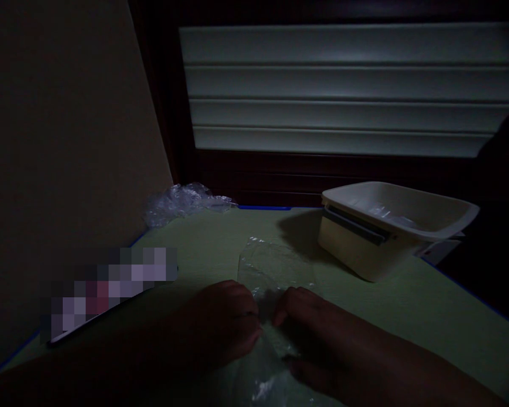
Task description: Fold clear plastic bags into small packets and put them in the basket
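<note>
A clear plastic bag (275, 263) lies on the green tabletop (212, 243), stretching from the middle toward the near edge. At its left side my left hand (227, 322) is closed, its fingers curled and pressed on the plastic. My right hand (322, 339) rests over the right side of the bag, thumb and fingers apart, with nothing visible between them. The scene is dim, and part of the plastic near the front is hidden by both hands.
A cream bin (356, 249) with clear plastic inside stands at the right. Crumpled clear plastic (182, 203) lies at the back left. A pixelated flat object (114, 288) is at the left, near the wall. A slatted panel (343, 90) rises behind the table.
</note>
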`<state>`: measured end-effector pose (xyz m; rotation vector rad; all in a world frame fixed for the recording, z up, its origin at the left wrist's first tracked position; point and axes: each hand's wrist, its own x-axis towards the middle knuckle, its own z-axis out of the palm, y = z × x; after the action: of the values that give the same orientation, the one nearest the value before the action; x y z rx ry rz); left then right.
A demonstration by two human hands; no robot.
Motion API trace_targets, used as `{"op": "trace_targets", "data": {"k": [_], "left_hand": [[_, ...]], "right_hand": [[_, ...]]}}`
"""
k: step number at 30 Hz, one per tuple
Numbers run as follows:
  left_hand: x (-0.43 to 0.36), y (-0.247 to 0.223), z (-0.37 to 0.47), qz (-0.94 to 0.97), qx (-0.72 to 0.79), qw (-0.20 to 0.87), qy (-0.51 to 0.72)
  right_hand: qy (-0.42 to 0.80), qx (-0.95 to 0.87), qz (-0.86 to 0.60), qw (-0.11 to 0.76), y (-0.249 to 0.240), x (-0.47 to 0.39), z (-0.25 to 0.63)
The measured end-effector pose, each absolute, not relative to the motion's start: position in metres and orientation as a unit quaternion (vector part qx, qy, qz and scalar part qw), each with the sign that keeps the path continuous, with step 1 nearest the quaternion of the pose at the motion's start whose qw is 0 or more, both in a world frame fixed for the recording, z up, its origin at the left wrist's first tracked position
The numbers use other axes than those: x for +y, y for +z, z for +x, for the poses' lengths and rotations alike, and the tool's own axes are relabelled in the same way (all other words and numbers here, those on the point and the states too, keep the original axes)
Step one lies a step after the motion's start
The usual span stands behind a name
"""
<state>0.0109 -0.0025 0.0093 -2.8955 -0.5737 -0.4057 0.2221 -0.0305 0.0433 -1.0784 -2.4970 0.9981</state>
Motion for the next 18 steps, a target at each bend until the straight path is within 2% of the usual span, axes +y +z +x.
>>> {"op": "trace_targets", "data": {"k": [7,13,18], "left_hand": [[-0.002,0.0081,0.01,-0.968,-0.21,0.059,-0.12],[-0.0022,0.0091,0.0107,-0.967,-0.198,0.078,-0.139],[-0.0027,0.0079,0.0104,-0.966,-0.19,0.076,-0.16]], "right_hand": [[0.273,-0.881,-0.37,0.108,0.0418,-0.0326,0.2144],[0.235,-0.915,-0.31,0.106,0.0377,-0.031,0.2138],[0.255,-0.906,-0.314,0.123,0.0392,-0.0307,0.2144]]}}
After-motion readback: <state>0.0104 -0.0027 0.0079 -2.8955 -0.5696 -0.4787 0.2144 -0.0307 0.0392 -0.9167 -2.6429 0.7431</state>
